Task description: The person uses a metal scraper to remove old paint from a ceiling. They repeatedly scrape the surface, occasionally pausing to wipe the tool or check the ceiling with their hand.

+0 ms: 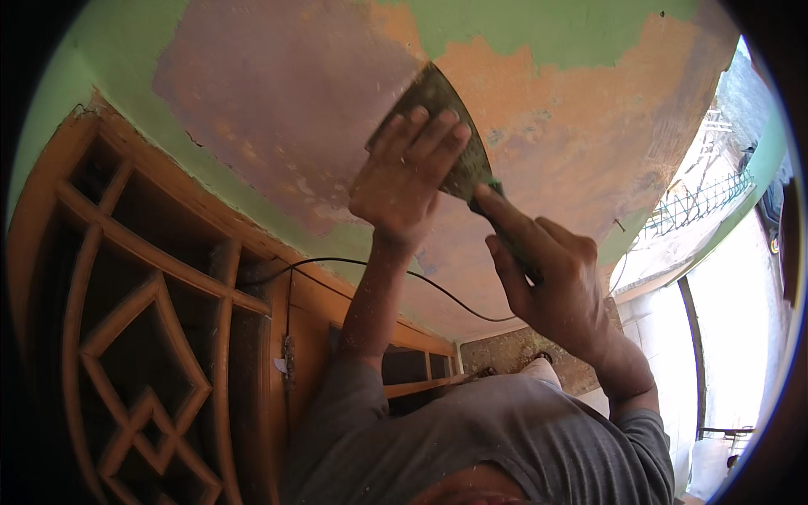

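A wide scraper blade (464, 180) lies against the painted wall (278, 88), its far corner among patches where the green coat is gone and mauve and orange layers show. My right hand (549, 271) is closed around the scraper's dark handle, with the index finger stretched toward the blade. Flat on the blade rests my left hand (407, 177), fingers extended and pressing on its face. Green paint (492, 25) remains along the wall's top. Small pale flecks float in front of the hands.
An orange wooden door frame with lattice (142, 243) stands at the left. A black cable (442, 290) crosses behind my arms. A nail (619, 225) sticks out of the wall at the right, near a green wire fence (701, 202). Below is a stained floor (505, 350).
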Motion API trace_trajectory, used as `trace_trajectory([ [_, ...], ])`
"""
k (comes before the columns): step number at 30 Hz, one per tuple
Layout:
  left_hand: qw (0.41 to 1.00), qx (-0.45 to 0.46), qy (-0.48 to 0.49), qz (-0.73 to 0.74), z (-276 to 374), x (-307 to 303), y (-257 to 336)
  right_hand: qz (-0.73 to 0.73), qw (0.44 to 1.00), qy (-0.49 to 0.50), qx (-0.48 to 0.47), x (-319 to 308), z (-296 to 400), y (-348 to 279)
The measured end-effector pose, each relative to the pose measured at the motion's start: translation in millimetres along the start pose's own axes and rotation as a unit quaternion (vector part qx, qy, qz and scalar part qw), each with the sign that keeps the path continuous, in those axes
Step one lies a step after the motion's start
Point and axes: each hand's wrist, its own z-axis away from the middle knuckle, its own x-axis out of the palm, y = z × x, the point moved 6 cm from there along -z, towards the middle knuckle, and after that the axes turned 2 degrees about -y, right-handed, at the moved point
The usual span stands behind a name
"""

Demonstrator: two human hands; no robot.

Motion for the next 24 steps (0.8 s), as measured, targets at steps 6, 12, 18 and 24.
trace_trajectory([
  [6, 0.998, 0.026, 0.048, -0.009, -6.6, -1.7, -6.8, -0.035, 0.999, 0.023, -0.005, -2.0, -8.1, -1.8],
  [12, 0.999, 0.010, -0.013, 0.033, 23.9, 10.7, 7.7, -0.088, 0.990, 0.103, -0.042, 12.2, 15.8, 11.6],
  [18, 0.998, 0.040, 0.020, 0.044, -18.9, -0.5, -9.4, -0.033, 0.998, 0.044, 0.001, -7.3, -8.9, -10.4],
  [24, 0.998, 0.040, 0.035, 0.030, 2.8, 7.4, 4.0, -0.044, 0.992, 0.108, -0.046, 3.5, 9.7, -0.6],
])
